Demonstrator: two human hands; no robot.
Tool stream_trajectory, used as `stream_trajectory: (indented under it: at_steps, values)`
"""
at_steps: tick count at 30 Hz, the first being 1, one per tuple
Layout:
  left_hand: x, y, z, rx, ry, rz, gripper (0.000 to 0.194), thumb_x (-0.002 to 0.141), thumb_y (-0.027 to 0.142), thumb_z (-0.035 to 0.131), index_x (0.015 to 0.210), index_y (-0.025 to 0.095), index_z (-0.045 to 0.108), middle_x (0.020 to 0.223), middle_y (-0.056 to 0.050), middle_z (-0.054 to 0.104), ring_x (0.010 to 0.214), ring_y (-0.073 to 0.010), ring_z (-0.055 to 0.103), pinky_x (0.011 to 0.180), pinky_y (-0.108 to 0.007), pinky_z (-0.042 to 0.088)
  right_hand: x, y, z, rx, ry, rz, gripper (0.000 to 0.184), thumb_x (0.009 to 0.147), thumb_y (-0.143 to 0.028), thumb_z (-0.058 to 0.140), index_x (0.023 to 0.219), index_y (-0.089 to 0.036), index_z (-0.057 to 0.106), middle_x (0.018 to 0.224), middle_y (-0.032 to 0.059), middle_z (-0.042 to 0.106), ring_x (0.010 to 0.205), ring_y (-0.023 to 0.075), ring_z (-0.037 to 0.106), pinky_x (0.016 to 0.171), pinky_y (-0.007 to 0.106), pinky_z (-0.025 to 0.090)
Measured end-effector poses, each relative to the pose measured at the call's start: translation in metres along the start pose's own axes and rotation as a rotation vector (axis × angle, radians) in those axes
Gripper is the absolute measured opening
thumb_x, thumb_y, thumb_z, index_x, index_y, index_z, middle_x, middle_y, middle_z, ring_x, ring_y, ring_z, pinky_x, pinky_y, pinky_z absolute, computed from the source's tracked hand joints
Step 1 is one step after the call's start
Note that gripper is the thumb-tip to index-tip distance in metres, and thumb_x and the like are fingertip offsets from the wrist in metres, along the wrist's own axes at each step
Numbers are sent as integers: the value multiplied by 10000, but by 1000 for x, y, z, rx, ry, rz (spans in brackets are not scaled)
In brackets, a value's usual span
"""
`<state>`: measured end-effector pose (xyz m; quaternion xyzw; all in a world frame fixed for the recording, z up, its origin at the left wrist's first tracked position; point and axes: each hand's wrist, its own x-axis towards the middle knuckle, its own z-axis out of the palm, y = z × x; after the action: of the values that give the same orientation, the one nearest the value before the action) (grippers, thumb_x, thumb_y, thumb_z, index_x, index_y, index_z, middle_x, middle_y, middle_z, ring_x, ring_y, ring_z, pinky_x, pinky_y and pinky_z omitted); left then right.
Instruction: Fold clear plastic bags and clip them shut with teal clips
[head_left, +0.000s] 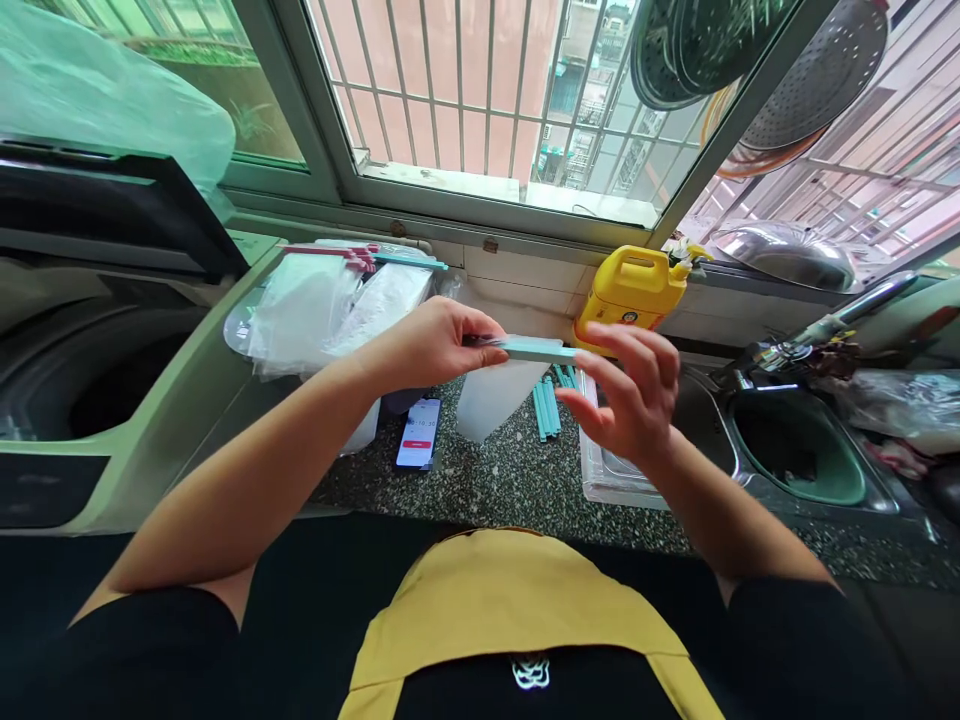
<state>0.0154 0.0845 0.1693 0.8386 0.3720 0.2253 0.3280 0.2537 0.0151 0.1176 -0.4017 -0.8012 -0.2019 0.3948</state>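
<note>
My left hand is closed in a pinch on one end of a teal sealing clip that runs across the top of a clear plastic bag. The bag hangs down from the clip above the speckled counter. My right hand is at the clip's other end, fingers curled loosely, fingertips touching or just beside it. Several more teal clips lie on the counter under the bag.
A phone lies on the counter beside a heap of plastic bags. A yellow jug stands by the window. A steel sink with a tap is on the right, a washing machine on the left.
</note>
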Motion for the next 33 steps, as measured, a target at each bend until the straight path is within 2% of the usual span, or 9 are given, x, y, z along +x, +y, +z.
stream_trajectory:
  at_steps: [5,8,11,13,16,18,21,26,33]
  values:
    - [-13,0,-12,-116,-35,13,289,688,427,646,814,177,718,687,-2,676,642,-123,573,602,-227,460,45,-3,13,89,-200,-155,198,883,-293,528,1071,-309,588,821,-11,679,744,162,552,768,334,384]
    - [-26,-21,-13,-363,19,64,456,640,533,689,955,203,704,885,-52,711,820,-178,629,740,-284,498,55,-4,20,163,-183,-207,161,879,-280,531,1022,-302,601,792,-16,670,715,151,540,730,318,382]
    - [-39,-56,8,-727,183,125,695,563,715,650,1069,237,657,1044,-82,688,988,-227,614,885,-356,473,68,-4,27,221,-168,-139,149,871,-294,533,996,-288,614,828,-1,669,753,158,557,750,327,395]
    - [-47,-77,31,-788,118,15,683,497,687,717,991,216,672,958,-75,703,925,-230,629,855,-357,486,78,-3,34,274,-150,-58,159,874,-292,514,989,-267,621,849,14,669,775,164,569,760,332,414]
    - [-65,-99,60,-686,-42,-284,506,578,612,718,795,157,687,791,-75,701,765,-210,630,739,-335,502,91,0,55,371,-113,74,175,874,-297,489,954,-224,627,865,31,671,796,164,582,755,321,440]
    - [-80,-106,65,-627,1,-396,483,619,626,674,707,151,672,728,-69,686,706,-198,608,690,-320,494,99,5,75,425,-94,177,183,861,-293,490,932,-199,629,873,39,674,796,162,584,745,310,445]
    - [-102,-111,46,-566,216,-484,469,629,617,663,712,155,650,668,-47,654,669,-180,584,687,-301,482,115,17,112,443,-139,371,212,835,-274,496,973,-177,625,902,51,681,773,165,583,726,306,443]
    - [-118,-114,-7,-388,541,-606,523,584,614,684,842,162,635,639,-12,605,592,-151,535,592,-256,448,152,29,178,289,-400,611,242,842,-259,500,1042,-184,612,1000,74,693,872,210,608,740,305,433]
    - [-114,-130,-32,-314,447,-714,462,572,619,668,622,162,617,545,0,544,504,-128,467,478,-221,373,168,30,242,65,-584,582,270,898,-256,442,1116,-184,583,1092,113,679,1018,254,596,826,336,395]
